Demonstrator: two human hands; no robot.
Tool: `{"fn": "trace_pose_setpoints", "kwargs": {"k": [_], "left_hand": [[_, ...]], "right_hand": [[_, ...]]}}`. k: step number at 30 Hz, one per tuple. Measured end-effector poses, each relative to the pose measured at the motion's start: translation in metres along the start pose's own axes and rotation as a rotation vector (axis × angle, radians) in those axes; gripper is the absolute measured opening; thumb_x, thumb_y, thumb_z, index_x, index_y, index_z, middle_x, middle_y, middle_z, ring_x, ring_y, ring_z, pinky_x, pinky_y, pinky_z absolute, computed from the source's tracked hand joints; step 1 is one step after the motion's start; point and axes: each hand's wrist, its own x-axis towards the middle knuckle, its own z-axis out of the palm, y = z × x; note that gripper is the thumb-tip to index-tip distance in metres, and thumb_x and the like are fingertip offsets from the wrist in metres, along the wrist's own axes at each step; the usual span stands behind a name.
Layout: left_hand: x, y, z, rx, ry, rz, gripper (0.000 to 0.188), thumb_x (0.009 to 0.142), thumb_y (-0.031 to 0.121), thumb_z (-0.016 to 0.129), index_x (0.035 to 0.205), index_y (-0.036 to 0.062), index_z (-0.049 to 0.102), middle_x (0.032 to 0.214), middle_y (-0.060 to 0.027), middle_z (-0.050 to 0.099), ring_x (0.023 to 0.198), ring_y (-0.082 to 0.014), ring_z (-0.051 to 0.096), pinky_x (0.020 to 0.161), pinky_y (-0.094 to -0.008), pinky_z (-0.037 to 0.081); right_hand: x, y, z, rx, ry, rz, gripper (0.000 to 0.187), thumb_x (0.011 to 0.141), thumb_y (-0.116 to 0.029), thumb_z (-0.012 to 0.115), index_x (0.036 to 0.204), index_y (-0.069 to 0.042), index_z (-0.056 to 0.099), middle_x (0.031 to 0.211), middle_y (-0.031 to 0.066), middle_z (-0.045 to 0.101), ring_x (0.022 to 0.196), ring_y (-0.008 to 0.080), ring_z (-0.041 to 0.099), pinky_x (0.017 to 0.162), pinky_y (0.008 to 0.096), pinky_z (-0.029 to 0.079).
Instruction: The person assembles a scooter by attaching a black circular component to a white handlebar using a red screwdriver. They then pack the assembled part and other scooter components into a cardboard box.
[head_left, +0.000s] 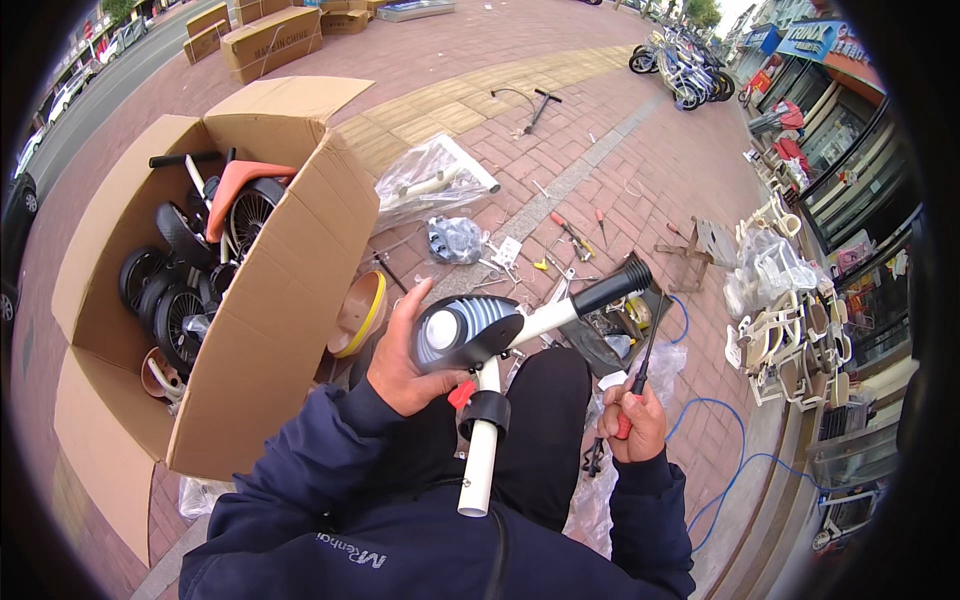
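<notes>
Beyond our jacket (430,545), our left hand (400,362) holds a white frame (480,470), our right hand (645,425) a screwdriver (640,382); supported one-handed, the frame could twist.

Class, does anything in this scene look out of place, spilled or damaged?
Tools lie strewn over the bricks ahead, looking untidy, and wheels in the box sit jumbled at odd angles. I see no clear spill or damage.

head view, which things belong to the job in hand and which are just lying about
Likely in the job:
grey cover on white tube, in left hand
screwdriver, in right hand

Apparently just lying about:
pump
blue hose
far cartons
</notes>
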Motion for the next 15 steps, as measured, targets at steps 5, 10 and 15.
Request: {"fn": "trace_pose_setpoints", "kwargs": {"k": [5, 10, 15], "left_hand": [[0.021, 0.006, -0.004, 0.244, -0.213, 0.345, 0.089, 0.073, -0.001, 0.087, 0.149, 0.0056, 0.042, 0.126, -0.0179, 0.067, 0.109, -0.0284, 0.069, 0.096, -0.0379, 0.055], [0.034, -0.002, -0.017, 0.434, -0.148, 0.521, 0.060, 0.075, 0.006, 0.081, 0.130, 0.0029, 0.058, 0.119, -0.0189, 0.068, 0.112, -0.0383, 0.066, 0.096, -0.0436, 0.052], [0.030, -0.010, -0.021, 0.483, 0.091, 0.496, 0.062, 0.077, -0.001, 0.077, 0.135, -0.0001, 0.054, 0.120, -0.0204, 0.065, 0.113, -0.0377, 0.065, 0.096, -0.0417, 0.052]], "right_hand": [[0.034, 0.003, 0.015, 0.554, -0.227, -0.086, 0.071, 0.097, -0.063, 0.058, 0.139, -0.005, 0.051, 0.137, 0.0270, 0.060, 0.060, 0.0103, 0.056, 0.056, 0.0283, 0.050], [0.027, -0.008, 0.030, 0.328, -0.376, 0.138, 0.059, 0.094, -0.039, 0.074, 0.133, -0.003, 0.051, 0.137, 0.0370, 0.055, 0.072, 0.0206, 0.069, 0.052, 0.0262, 0.053], [-0.002, 0.004, 0.054, 0.062, -0.399, 0.392, 0.074, 0.074, -0.024, 0.091, 0.129, 0.002, 0.049, 0.108, 0.0320, 0.068, 0.059, 0.0225, 0.064, 0.050, 0.0285, 0.050]]}}
